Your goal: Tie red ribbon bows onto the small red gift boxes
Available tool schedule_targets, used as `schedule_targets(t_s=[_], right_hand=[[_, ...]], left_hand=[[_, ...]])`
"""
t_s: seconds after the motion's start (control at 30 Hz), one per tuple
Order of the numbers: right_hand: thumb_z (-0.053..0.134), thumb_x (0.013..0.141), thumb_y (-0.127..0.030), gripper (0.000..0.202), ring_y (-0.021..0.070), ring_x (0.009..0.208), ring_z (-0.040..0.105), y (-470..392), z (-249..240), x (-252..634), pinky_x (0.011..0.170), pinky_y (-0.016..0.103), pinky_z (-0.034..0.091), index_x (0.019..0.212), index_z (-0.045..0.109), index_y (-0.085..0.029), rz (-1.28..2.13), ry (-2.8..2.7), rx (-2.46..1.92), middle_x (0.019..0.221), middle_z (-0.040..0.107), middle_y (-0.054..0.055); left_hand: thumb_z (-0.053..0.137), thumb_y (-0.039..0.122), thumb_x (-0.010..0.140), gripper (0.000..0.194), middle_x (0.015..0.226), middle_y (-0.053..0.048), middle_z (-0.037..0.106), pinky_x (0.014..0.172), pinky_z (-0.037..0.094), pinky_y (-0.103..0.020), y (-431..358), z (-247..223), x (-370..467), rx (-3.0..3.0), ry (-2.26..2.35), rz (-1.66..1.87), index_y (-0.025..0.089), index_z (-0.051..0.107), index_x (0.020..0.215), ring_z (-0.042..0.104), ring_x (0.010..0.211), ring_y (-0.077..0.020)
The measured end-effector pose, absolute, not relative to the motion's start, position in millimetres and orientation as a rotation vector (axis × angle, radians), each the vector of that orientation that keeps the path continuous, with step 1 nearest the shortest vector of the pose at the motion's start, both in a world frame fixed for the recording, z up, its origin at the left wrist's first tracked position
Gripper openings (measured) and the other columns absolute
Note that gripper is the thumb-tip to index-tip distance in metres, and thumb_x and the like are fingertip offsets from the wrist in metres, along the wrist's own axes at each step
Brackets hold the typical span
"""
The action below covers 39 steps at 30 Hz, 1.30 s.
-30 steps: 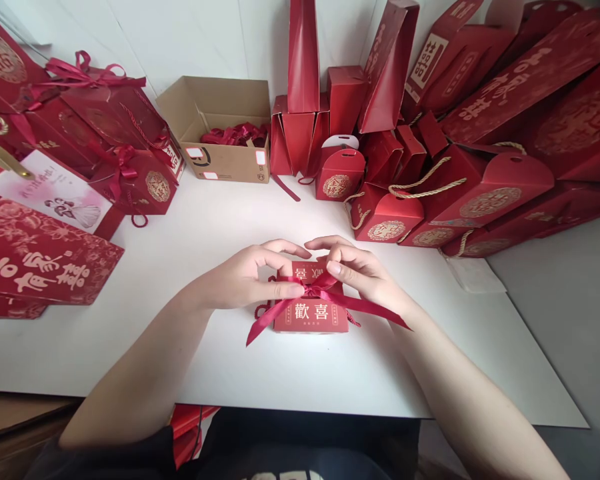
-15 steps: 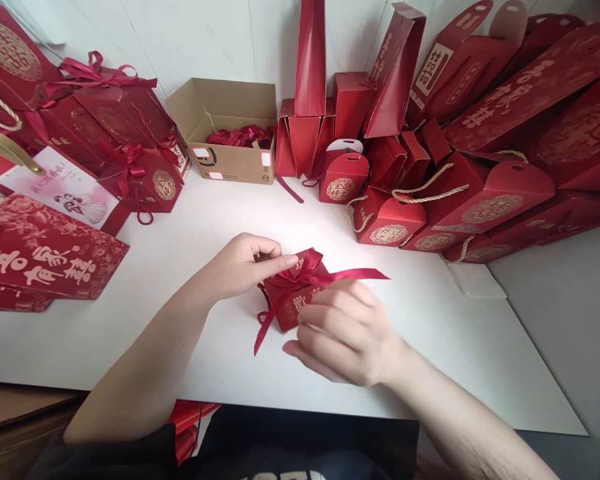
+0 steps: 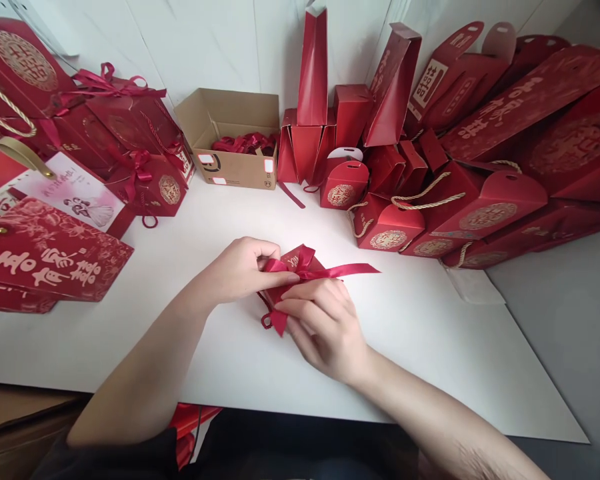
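Observation:
A small red gift box (image 3: 294, 255) with gold print lies on the white table, partly covered by both hands. Across its top runs a dark red satin ribbon (image 3: 350, 271) tied in a bow, one tail stretching right. My left hand (image 3: 243, 270) is closed at the box's upper left, thumb and fingers pinching a loop of the bow. From the lower right, my right hand (image 3: 325, 327) closes its fingertips on the ribbon's lower tail, whose pointed end sticks out below them. A dark red cord loop (image 3: 266, 321) pokes out at the box's lower left.
An open cardboard box (image 3: 235, 170) holding red ribbons stands at the back. Red gift boxes with bows (image 3: 153, 187) and printed red bags (image 3: 65, 250) are on the left. Several red boxes with rope handles (image 3: 387, 223) crowd the right. A ribbon scrap (image 3: 292, 195) lies near the back.
My right hand has moved left and taken hold of the ribbon's lower tail, which hung loose before. My left hand stays at the bow. The view has shifted slightly.

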State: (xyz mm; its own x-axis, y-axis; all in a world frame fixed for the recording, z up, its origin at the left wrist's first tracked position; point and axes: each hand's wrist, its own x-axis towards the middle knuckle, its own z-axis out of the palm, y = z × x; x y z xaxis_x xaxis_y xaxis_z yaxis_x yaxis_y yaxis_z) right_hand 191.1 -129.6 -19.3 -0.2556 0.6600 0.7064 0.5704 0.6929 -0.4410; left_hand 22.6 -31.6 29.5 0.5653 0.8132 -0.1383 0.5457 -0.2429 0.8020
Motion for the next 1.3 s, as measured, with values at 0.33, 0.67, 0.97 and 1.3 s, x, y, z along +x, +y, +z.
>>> schedule_targets(t_s=[0.33,0.67,0.97,1.3], right_hand=[[0.053,0.089,-0.009,0.021,0.0225,0.089,0.065,-106,-25,222,0.079,0.042,0.051,0.104,0.057,-0.023,0.43,-1.945,-0.679,0.095,0.072,0.007],[0.055,0.088,-0.011,0.014,0.0212,0.077,0.06,-98,-33,228,0.07,0.037,0.053,0.096,0.059,-0.021,0.255,-2.025,-0.642,0.083,0.069,0.007],[0.052,0.092,-0.02,0.013,0.016,0.055,0.048,-94,-44,222,0.055,0.03,0.039,0.081,0.057,-0.022,0.088,-1.998,-0.835,0.06,0.055,0.0],[0.056,0.094,-0.045,0.035,0.0204,0.116,0.056,-73,-44,228,0.097,0.038,0.045,0.122,0.049,-0.025,0.849,-1.199,-1.096,0.132,0.056,0.01]], left_hand=[[0.071,0.044,0.075,0.052,0.062,0.006,0.024,0.051,0.021,-0.024,-19,28,13,1.838,1.102,0.382,0.019,0.028,0.061,0.024,0.057,-0.0088],[0.065,0.046,0.079,0.045,0.06,0.005,0.028,0.055,0.024,-0.024,-16,15,19,2.025,1.325,0.721,0.019,0.034,0.062,0.028,0.058,-0.0101],[0.052,0.052,0.088,0.046,0.061,0.003,0.03,0.056,0.028,-0.025,-5,11,16,1.74,1.193,0.954,0.019,0.034,0.062,0.031,0.058,-0.0107],[0.067,0.042,0.079,0.042,0.062,0.005,0.04,0.058,0.031,-0.022,-10,19,13,1.824,1.09,0.667,0.018,0.037,0.061,0.04,0.06,-0.0097]])
